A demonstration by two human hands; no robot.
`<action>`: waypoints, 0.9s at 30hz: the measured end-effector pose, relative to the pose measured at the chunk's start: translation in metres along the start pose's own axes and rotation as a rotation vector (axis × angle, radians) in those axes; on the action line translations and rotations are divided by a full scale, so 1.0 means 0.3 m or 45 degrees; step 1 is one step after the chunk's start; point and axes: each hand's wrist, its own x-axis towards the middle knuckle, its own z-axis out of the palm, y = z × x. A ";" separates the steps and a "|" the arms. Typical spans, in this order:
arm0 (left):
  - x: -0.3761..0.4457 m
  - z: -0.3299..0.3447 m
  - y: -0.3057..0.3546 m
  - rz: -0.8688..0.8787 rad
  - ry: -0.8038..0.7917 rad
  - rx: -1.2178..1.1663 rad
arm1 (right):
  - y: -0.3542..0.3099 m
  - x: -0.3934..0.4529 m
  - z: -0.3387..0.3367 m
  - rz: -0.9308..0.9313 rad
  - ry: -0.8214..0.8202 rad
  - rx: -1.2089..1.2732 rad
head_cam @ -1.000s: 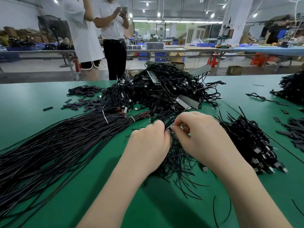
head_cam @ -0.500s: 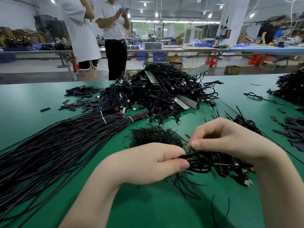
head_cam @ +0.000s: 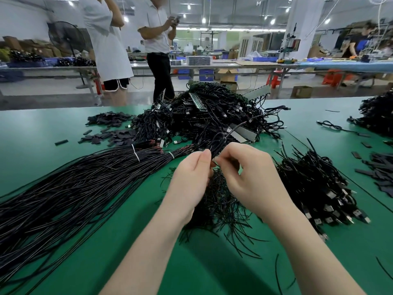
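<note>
Fingertips (head_cam: 204, 156) on both sides are drawn in narrow and meet over the middle of the table. My left hand (head_cam: 189, 179) nips the small coiled cable (head_cam: 218, 143) between thumb and forefinger. My right hand (head_cam: 255, 179) curls in from the other side, forefinger hooked down to pinch the same waist of the coil. Whether there is also a thin tie between the right fingers I cannot tell; the gap there is dark and crowded.

The coil stands just above my knuckles, its loop on the far side of the pinch, with one loose end running off toward the far right. I judge I hold it lifted like this so the loops cannot spring apart while the waist is bound, and so it does not snag in what lies below.

Directly under my hands is the heap of short ties (head_cam: 223, 211), kept close, I'd say, so the right hand can pluck one without reaching. To the near right lies the pile of finished coils (head_cam: 314, 188). It is well apart from the far tangle of loose cables (head_cam: 212, 116), which looks to be the stock to draw from. To the left, the long bundled wires (head_cam: 74, 188) fan across the green table (head_cam: 42, 128), apart from my work.
</note>
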 end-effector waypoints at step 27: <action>-0.012 -0.017 0.020 0.457 0.167 0.317 | -0.035 -0.010 0.052 0.395 0.281 0.610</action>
